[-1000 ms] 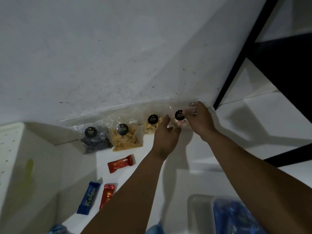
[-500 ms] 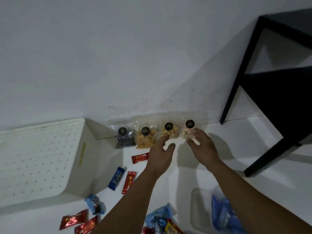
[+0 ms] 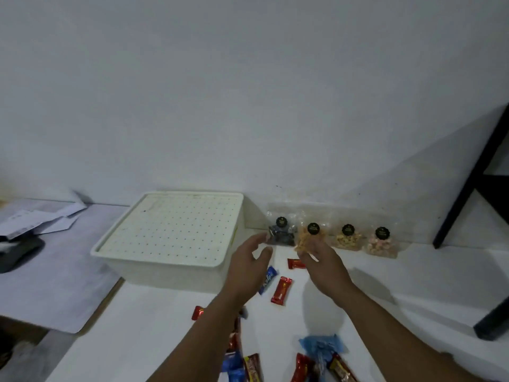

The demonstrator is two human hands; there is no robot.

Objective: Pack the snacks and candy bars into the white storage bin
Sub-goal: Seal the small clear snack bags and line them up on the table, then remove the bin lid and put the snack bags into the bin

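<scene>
The white storage bin (image 3: 176, 266) stands on the white floor with its perforated lid on. Several clear snack bags with black round labels lean against the wall: a dark one (image 3: 281, 235), an orange one (image 3: 311, 238), a yellow one (image 3: 347, 240) and a pink one (image 3: 381, 244). Red candy bars (image 3: 281, 290) and a blue bar (image 3: 267, 279) lie in front of them; more wrapped bars (image 3: 252, 368) sit near the bottom edge. My left hand (image 3: 249, 268) hovers open beside the bin's right wall. My right hand (image 3: 321, 261) hovers open in front of the orange bag, holding nothing.
A black table leg (image 3: 468, 183) and foot (image 3: 493, 323) stand at the right. A crumpled blue wrapper (image 3: 321, 344) lies low in the middle. Papers (image 3: 41, 220) and a dark object (image 3: 16, 252) rest on a grey mat at the left.
Both hands let go of the pink snack bag and drew back leftward. The view swung left, bringing the lidded bin fully into sight.
</scene>
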